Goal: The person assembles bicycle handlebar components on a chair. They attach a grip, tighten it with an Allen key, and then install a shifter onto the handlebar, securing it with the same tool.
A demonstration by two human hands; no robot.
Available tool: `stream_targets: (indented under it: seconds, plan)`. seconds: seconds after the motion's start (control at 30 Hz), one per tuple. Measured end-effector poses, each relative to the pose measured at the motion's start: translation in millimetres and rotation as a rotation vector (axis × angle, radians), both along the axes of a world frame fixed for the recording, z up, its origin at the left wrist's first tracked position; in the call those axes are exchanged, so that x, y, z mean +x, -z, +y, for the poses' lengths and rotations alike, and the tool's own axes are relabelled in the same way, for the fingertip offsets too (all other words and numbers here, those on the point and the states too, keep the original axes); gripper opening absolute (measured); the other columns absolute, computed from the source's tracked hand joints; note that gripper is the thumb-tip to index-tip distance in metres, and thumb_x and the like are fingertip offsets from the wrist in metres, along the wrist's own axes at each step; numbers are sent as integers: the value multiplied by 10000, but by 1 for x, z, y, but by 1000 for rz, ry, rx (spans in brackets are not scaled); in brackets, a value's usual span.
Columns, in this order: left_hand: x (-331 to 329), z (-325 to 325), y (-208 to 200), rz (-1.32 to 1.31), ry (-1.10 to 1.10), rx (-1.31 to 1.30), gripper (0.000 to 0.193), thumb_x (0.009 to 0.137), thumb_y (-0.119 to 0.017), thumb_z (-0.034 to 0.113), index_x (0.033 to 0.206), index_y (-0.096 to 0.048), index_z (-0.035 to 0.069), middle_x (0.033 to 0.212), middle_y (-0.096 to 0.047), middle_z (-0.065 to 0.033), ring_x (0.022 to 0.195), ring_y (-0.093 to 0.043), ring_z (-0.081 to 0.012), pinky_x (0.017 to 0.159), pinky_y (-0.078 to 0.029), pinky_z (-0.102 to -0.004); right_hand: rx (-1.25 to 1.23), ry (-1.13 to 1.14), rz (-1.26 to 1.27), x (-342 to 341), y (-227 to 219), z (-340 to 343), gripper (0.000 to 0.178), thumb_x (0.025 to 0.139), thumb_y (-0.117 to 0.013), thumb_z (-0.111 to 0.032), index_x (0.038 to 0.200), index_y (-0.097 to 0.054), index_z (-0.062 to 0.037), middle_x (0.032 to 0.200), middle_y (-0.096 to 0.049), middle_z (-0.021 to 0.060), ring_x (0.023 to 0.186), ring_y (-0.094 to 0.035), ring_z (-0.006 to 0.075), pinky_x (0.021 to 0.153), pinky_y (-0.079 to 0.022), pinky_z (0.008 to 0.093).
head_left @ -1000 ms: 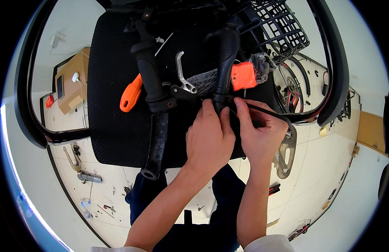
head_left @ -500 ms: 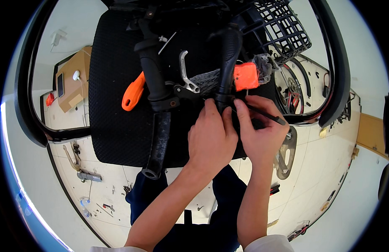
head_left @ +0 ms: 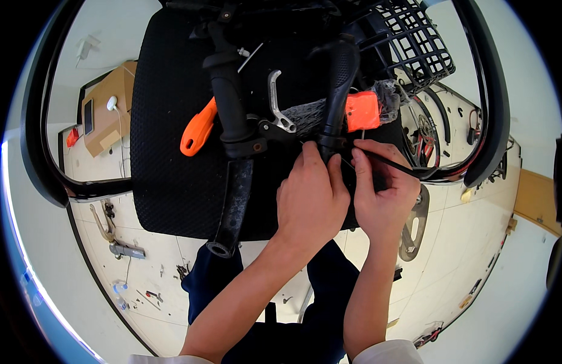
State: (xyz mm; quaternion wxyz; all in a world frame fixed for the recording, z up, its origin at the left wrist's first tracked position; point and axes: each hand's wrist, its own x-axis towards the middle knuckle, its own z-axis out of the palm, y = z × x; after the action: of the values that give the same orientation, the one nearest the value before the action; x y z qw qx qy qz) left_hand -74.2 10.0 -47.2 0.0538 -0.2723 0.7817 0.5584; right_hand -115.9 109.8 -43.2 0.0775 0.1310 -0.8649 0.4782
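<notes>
My left hand [head_left: 311, 203] is closed around the near end of a black rubber handlebar grip [head_left: 340, 79], just below its clamp collar. Beside that collar, my right hand [head_left: 387, 194] pinches a thin black hex key [head_left: 393, 162], whose bent end points off to the right. The key's tip is at the collar; whether it sits in a bolt is hidden by my fingers. To the left lies a second black grip [head_left: 228, 100] with a bare dark tube [head_left: 234, 197] below it. A silver brake lever [head_left: 275, 100] rests between the two grips.
Everything lies on a black mesh chair seat [head_left: 166, 188] between curved armrests [head_left: 484, 91]. An orange-handled tool [head_left: 197, 130] is at left. An orange block [head_left: 362, 110] in wrap lies right of the grip, near a black basket [head_left: 423, 54]. Bike parts are scattered on the floor.
The hex key has turned in my right hand, so its bent end now shows farther right. The whole view has shifted slightly; my left hand keeps its hold on the grip.
</notes>
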Motion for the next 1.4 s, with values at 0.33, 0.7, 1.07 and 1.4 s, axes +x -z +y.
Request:
stream_targets:
  seconds: [0.33, 0.7, 1.07, 1.4]
  plan:
    - [-1, -1, -3, -12, 4, 9, 224, 957, -534, 166, 977, -502, -55, 814, -618, -265, 753, -618, -462, 645, -457, -515, -15, 130, -194, 4, -10, 0, 127, 800, -781, -36, 831, -677, 33, 758, -695, 64, 605, -643, 96, 550, -479, 219]
    - [-1, 0, -1, -18, 10, -5, 230, 956, -535, 172, 963, -496, -55, 809, -615, -264, 755, -617, -462, 646, -456, -516, 107, -93, 102, -3, -3, 5, 121, 803, -708, 39, 919, -683, 12, 799, -663, 81, 624, -635, 138, 574, -495, 236]
    - [-1, 0, -1, -7, 8, -13, 225, 955, -542, 168, 968, -502, -54, 803, -614, -261, 747, -618, -459, 638, -459, -511, 63, 116, -111, 3, -7, 1, 131, 794, -780, -47, 866, -684, 7, 747, -667, 62, 608, -626, 118, 572, -483, 227]
    - [-2, 0, -3, -16, 12, -10, 230, 954, -542, 170, 971, -496, -55, 806, -617, -260, 750, -623, -456, 639, -462, -513, -19, -49, -21, 0, -4, 2, 112, 785, -758, 4, 855, -672, 18, 876, -666, 99, 701, -649, 142, 623, -517, 249]
